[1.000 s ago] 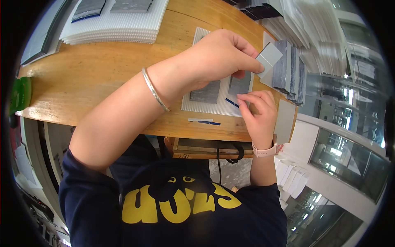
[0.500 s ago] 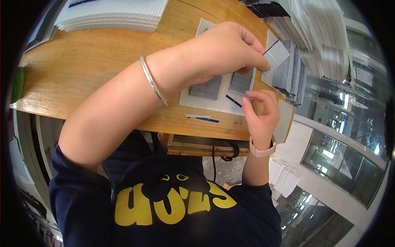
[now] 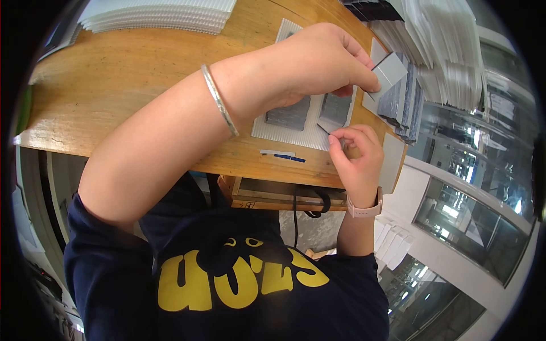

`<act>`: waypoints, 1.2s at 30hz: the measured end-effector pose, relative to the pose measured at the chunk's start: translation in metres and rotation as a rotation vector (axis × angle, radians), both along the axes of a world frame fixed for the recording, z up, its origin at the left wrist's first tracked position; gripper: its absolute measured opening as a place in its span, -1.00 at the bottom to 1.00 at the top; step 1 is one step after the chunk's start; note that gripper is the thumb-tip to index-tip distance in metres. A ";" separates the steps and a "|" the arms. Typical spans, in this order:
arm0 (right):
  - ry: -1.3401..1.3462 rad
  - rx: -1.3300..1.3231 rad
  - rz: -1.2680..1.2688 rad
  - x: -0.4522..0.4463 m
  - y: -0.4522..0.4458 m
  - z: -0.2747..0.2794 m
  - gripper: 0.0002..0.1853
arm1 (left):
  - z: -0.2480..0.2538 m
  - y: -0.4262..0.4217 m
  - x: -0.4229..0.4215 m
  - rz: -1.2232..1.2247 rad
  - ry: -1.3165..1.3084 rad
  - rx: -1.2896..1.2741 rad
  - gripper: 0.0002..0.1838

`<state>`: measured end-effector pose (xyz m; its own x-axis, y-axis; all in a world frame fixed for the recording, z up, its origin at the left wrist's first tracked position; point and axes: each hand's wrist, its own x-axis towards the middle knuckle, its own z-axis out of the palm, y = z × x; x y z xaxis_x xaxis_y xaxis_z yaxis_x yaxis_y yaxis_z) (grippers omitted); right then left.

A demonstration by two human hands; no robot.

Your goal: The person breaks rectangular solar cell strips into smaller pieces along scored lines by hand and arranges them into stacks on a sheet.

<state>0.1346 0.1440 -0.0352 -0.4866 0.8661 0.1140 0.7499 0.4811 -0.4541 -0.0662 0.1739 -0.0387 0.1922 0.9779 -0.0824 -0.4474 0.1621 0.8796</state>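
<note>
My left hand (image 3: pixel 327 63) reaches across the table, its thumb and fingers closed on a flat grey piece (image 3: pixel 391 69) with a thin line across it. Closer to my body, my right hand (image 3: pixel 359 154) pinches a thin dark strip (image 3: pixel 323 129) just above a ribbed white sheet (image 3: pixel 293 136). Two dark grey textured blocks, one on the left (image 3: pixel 289 116) and one on the right (image 3: pixel 336 109), lie on that sheet, partly hidden by my left hand and wrist. Near the table edge lie a white strip (image 3: pixel 277 153) and a blue strip (image 3: pixel 291 158), touching or overlapping.
A stack of ribbed white sheets (image 3: pixel 159 16) sits at the top left of the wooden table (image 3: pixel 114 68). Stacked grey blocks (image 3: pixel 398 102) and tall piles of white sheets (image 3: pixel 438 45) stand at the right. An open drawer (image 3: pixel 267 190) is below the edge.
My right hand has closed on the blue strip that lay on the sheet, and the strip now shows thin and dark. The grey piece in my left hand has shifted slightly up and right.
</note>
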 end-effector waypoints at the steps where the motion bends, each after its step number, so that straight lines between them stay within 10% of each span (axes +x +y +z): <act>1: -0.005 -0.031 -0.009 -0.001 0.001 0.002 -0.92 | 0.001 0.000 0.000 0.000 -0.004 -0.002 -0.82; 36: 0.025 0.125 0.058 0.006 0.006 -0.001 -0.85 | -0.001 0.000 0.001 -0.005 0.072 0.006 -0.85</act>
<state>0.1407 0.1500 -0.0359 -0.5310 0.8149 0.2322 0.7082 0.5773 -0.4064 -0.0654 0.1739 -0.0400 0.1907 0.9775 -0.0907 -0.3825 0.1590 0.9102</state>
